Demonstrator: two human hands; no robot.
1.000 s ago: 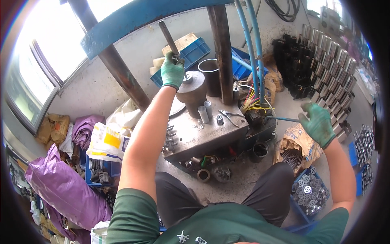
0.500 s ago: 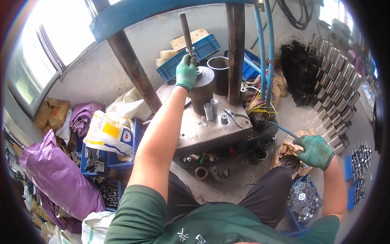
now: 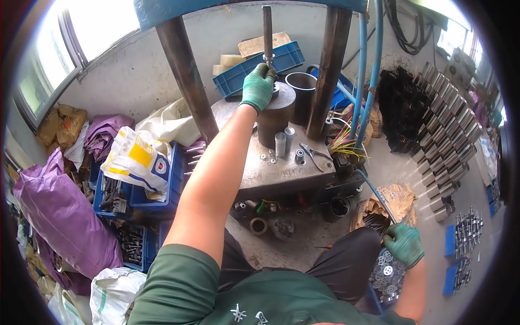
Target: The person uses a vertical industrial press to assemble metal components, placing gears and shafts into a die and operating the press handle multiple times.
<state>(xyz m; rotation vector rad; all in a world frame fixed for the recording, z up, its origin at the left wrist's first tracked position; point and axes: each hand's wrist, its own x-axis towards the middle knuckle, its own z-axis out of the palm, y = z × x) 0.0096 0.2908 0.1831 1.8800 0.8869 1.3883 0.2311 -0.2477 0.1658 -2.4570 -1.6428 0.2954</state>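
Observation:
My left hand (image 3: 259, 88), in a green glove, is closed around the lower end of an upright metal rod (image 3: 267, 30) with a collar just above the fingers. It stands over a thick round steel block (image 3: 276, 120); a small dark ring on the block's top is partly hidden by the hand. My right hand (image 3: 404, 245), gloved too, grips the lower end of a blue lever (image 3: 375, 194) at the right. Two grey cylinders (image 3: 280, 144), several small rings and pliers (image 3: 312, 157) rest on the steel press table (image 3: 254, 176).
Press columns (image 3: 187, 76) flank the block. A blue crate (image 3: 259, 69) and an open metal tube (image 3: 301, 81) stand behind it. Near my right hand are a torn paper sack (image 3: 401, 197) and a bin of toothed discs (image 3: 387, 273). Stacked metal tubes (image 3: 449, 124) line the right; bags lie left.
My right hand has drawn the lever down and toward me, so it slopes more steeply. The whole view has shifted slightly. My left hand still holds the rod over the block.

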